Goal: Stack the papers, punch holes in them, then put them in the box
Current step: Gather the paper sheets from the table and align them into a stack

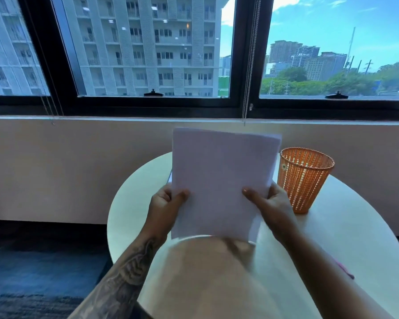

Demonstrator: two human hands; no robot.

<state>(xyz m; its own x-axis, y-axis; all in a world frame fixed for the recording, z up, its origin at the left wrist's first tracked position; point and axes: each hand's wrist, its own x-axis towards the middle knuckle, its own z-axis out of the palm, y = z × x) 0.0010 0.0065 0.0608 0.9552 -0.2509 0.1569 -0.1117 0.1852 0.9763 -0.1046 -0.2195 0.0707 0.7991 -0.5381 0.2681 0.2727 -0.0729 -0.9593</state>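
1. At the far left, your tattooed left forearm (124, 270) came up from the lower edge toward the middle of the round white table (134, 203).
2. Your left hand (164, 203) was closed on the left edge of the papers (221, 180), with the thumb on the front face and the other fingers behind the sheets.
3. You held the papers upright above the table, in the middle of the view. The edges of the sheets were not fully even at the top right corner. The front sheet was blank; I could read no writing or label on it.
4. Your right hand (267, 201) was closed on the right edge of the same papers, thumb in front, fingers behind.
5. Just to the right of this hand, an orange mesh basket (304, 178) stood upright on the table. It had a small round tag near its rim, but its text was too small to read.
6. Near the right forearm, a small pink thing (344, 270) lay on the table; I could not tell what it was.
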